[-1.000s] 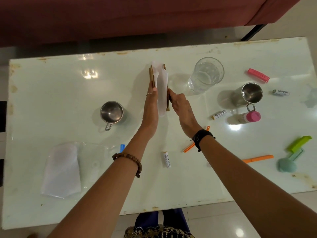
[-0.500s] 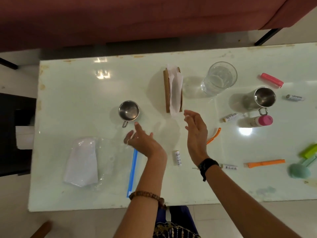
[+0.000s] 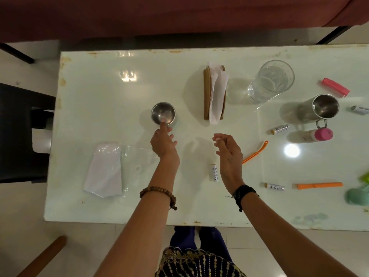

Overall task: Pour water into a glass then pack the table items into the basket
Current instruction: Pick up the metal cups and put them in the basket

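Observation:
My left hand (image 3: 163, 143) reaches over the table, its forefinger touching the near rim of a small steel cup (image 3: 162, 113); the fingers are apart and hold nothing. My right hand (image 3: 227, 148) hovers open near the table's middle, holding nothing. A wooden napkin holder (image 3: 207, 90) with white napkins stands beyond both hands. To its right is a clear glass (image 3: 270, 81) with water in it. A taller steel mug (image 3: 324, 106) and a pink-capped bottle (image 3: 317, 134) stand further right. No basket is in view.
A clear plastic bag with white paper (image 3: 104, 169) lies at the left. Small white tubes (image 3: 214, 172) (image 3: 279, 129) (image 3: 274, 186), orange strips (image 3: 254, 152) (image 3: 318, 185), a pink case (image 3: 335, 87) and green items (image 3: 357, 194) are scattered right. A dark chair (image 3: 18, 132) stands left of the white table (image 3: 99, 92).
Both hands let go of the napkin holder and drew back. The left hand then moved left and forward to the small steel cup. The view shifted left.

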`<action>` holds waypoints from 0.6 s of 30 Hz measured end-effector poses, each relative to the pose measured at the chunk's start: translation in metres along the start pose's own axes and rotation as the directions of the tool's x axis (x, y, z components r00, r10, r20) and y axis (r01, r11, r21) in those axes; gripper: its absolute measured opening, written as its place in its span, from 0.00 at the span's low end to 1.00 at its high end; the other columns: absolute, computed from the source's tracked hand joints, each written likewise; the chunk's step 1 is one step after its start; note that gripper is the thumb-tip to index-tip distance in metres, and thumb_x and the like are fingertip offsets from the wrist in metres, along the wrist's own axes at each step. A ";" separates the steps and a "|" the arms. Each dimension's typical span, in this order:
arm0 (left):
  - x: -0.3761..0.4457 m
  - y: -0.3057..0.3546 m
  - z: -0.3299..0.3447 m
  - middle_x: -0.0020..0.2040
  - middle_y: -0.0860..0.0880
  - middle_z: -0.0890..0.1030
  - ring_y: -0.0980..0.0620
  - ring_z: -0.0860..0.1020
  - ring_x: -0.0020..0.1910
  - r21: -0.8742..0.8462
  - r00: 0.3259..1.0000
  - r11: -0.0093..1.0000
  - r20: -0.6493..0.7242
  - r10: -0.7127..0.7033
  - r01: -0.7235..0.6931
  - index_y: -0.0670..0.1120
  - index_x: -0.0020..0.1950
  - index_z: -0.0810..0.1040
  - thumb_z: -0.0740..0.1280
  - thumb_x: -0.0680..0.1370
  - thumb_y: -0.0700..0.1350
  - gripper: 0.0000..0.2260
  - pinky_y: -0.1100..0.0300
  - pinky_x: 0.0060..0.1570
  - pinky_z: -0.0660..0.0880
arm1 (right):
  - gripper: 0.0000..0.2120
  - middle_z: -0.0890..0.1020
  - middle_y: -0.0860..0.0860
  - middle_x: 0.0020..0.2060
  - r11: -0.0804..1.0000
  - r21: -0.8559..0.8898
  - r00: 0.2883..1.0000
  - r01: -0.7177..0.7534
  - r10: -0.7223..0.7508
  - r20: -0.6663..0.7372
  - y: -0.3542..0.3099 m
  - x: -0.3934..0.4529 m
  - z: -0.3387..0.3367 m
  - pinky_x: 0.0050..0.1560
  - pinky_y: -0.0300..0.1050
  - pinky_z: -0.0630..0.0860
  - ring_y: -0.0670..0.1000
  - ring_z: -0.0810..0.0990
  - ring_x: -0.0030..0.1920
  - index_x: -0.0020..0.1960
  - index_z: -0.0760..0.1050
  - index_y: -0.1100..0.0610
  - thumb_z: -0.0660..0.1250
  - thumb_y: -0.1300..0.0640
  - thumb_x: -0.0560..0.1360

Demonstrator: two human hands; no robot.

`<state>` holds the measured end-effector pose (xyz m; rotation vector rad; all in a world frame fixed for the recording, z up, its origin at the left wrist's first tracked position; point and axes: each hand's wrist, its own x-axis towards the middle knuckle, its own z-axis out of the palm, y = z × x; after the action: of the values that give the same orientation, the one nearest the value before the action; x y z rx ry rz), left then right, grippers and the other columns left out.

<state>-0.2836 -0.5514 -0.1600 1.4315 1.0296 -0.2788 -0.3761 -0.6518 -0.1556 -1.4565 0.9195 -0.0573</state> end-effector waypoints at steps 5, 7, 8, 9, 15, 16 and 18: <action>-0.005 -0.009 0.008 0.43 0.48 0.80 0.50 0.78 0.46 0.045 0.999 0.999 0.037 -0.024 0.023 0.45 0.33 0.75 0.66 0.76 0.51 0.14 0.53 0.53 0.77 | 0.08 0.79 0.49 0.50 1.000 -0.019 1.000 0.010 -0.009 0.027 0.000 -0.001 0.000 0.54 0.43 0.72 0.48 0.75 0.50 0.53 0.75 0.60 0.59 0.60 0.79; -0.009 -0.010 0.011 0.37 0.50 0.79 0.51 0.78 0.44 0.032 0.999 0.999 0.019 -0.032 0.032 0.47 0.32 0.75 0.68 0.75 0.51 0.14 0.57 0.53 0.77 | 0.08 0.80 0.51 0.50 1.000 -0.022 1.000 0.007 -0.006 0.030 -0.001 0.000 -0.002 0.52 0.43 0.72 0.49 0.75 0.50 0.53 0.75 0.59 0.59 0.59 0.78; -0.012 -0.011 0.011 0.36 0.51 0.79 0.52 0.78 0.43 0.047 1.000 0.999 0.011 -0.020 0.019 0.47 0.31 0.75 0.68 0.74 0.51 0.13 0.59 0.53 0.76 | 0.08 0.80 0.52 0.50 1.000 -0.022 1.000 0.006 -0.005 0.027 -0.002 0.000 -0.004 0.52 0.44 0.73 0.49 0.76 0.51 0.53 0.76 0.59 0.59 0.59 0.78; -0.018 -0.014 0.011 0.35 0.51 0.79 0.53 0.78 0.42 0.095 1.000 0.995 0.016 0.014 -0.016 0.48 0.30 0.75 0.69 0.74 0.51 0.13 0.59 0.54 0.75 | 0.08 0.80 0.53 0.51 1.000 -0.020 1.000 0.004 -0.004 0.017 -0.002 0.001 -0.008 0.53 0.45 0.73 0.50 0.76 0.51 0.53 0.76 0.59 0.59 0.59 0.78; -0.083 -0.047 0.008 0.31 0.52 0.80 0.54 0.80 0.40 0.182 0.976 0.981 0.215 0.032 -0.072 0.50 0.23 0.79 0.72 0.71 0.51 0.16 0.62 0.47 0.75 | 0.06 0.81 0.54 0.49 0.999 0.031 0.994 0.009 -0.006 -0.105 -0.003 0.005 -0.056 0.53 0.47 0.74 0.54 0.78 0.51 0.51 0.75 0.56 0.60 0.57 0.78; -0.094 -0.054 0.011 0.30 0.53 0.81 0.55 0.80 0.38 0.180 0.968 0.983 0.250 0.000 -0.047 0.51 0.23 0.79 0.72 0.71 0.51 0.16 0.64 0.44 0.75 | 0.06 0.81 0.54 0.48 0.999 0.039 0.990 0.020 -0.014 -0.141 -0.003 0.006 -0.069 0.50 0.45 0.74 0.52 0.78 0.49 0.50 0.75 0.55 0.60 0.57 0.78; -0.110 -0.065 0.019 0.30 0.52 0.81 0.56 0.81 0.38 0.170 0.950 0.985 0.308 -0.055 0.002 0.50 0.22 0.79 0.72 0.71 0.49 0.17 0.65 0.43 0.76 | 0.04 0.81 0.52 0.45 0.998 0.034 0.974 0.044 -0.036 -0.223 -0.003 0.011 -0.093 0.47 0.41 0.75 0.49 0.79 0.45 0.49 0.74 0.54 0.61 0.56 0.78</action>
<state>-0.3847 -0.6258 -0.1284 1.4667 0.7810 -0.6056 -0.4196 -0.7346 -0.1446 -1.4526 1.0645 -0.2715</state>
